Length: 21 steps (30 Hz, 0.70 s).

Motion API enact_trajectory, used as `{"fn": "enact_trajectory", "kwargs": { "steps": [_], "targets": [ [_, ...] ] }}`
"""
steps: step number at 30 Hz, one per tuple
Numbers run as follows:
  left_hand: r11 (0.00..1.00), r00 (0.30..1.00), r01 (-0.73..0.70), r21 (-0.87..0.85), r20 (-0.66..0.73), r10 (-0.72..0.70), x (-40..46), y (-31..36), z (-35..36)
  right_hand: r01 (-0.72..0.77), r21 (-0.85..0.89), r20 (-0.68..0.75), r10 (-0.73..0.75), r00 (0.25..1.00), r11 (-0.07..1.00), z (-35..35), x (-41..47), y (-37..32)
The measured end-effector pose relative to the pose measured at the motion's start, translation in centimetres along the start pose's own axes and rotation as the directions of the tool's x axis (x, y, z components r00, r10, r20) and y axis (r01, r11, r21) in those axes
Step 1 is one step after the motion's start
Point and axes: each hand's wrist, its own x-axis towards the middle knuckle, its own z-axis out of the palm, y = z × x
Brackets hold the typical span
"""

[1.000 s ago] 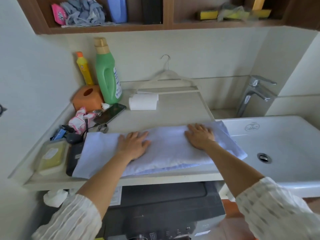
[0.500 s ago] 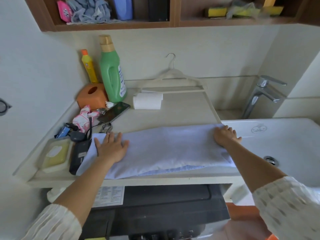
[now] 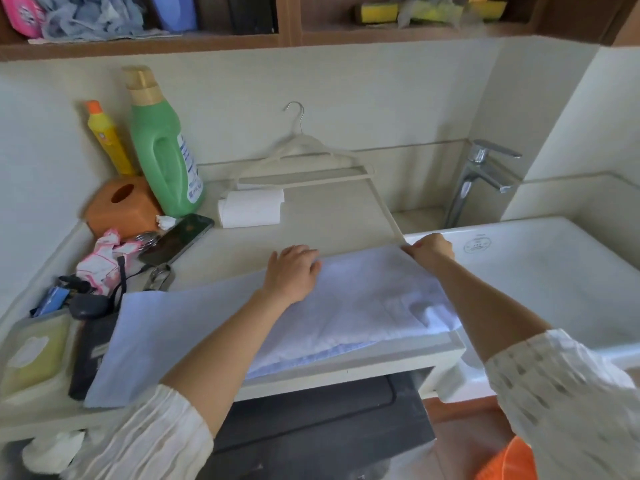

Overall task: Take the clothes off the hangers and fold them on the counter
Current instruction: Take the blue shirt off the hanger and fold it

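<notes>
A pale lilac-white garment [image 3: 367, 303] lies folded into a long strip across the front of the counter [image 3: 329, 223]. My left hand [image 3: 291, 271] rests near the strip's middle at its far edge, fingers curled over the cloth. My right hand [image 3: 431, 249] pinches the far right corner of the garment beside the sink. A bare white hanger [image 3: 304, 157] leans against the back wall behind the cloth.
The white sink [image 3: 554, 271] and chrome tap [image 3: 481, 178] are on the right. A green detergent bottle [image 3: 162, 147], yellow bottle [image 3: 107, 140], orange tissue box [image 3: 119, 206], phone [image 3: 176, 239], paper roll [image 3: 251, 207] and clutter crowd the left. A dark washing machine [image 3: 311, 427] sits below.
My left hand has moved from the strip's left end to its middle. My right hand has closed on the far right corner and lifted it slightly.
</notes>
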Motion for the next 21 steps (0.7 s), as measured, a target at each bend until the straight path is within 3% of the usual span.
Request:
{"fn": "enact_trajectory", "kwargs": {
  "steps": [5,9,12,15,17,21],
  "targets": [
    [0.995,0.995,-0.071,-0.071,0.062,0.076,4.0,5.3,1.4,0.05,-0.046,0.041,-0.048,0.998,0.998,-0.3,1.5,0.1],
    [0.979,0.99,-0.142,0.146,0.035,0.138,3.3,6.2,4.3,0.145,0.148,-0.017,-0.144,0.989,0.978,-2.4,3.0,0.2],
    [0.981,0.991,-0.117,0.152,-0.038,0.124,2.9,6.0,4.7,0.165,0.207,-0.021,-0.164,0.986,0.964,-2.9,3.8,0.6],
    [0.983,0.987,-0.135,0.124,-0.065,0.144,3.1,6.1,4.9,0.043,0.117,0.037,-0.048,0.998,0.992,-1.7,4.3,2.6],
    [0.975,0.986,-0.165,0.148,-0.012,0.168,3.1,6.1,4.8,0.019,-0.031,0.051,-0.018,0.999,0.999,-1.2,4.1,3.0],
    [0.968,0.986,-0.164,0.189,0.028,0.161,3.2,6.0,4.7,0.136,-0.232,-0.086,-0.159,0.983,0.963,-2.1,2.1,1.5]
  ]
}}
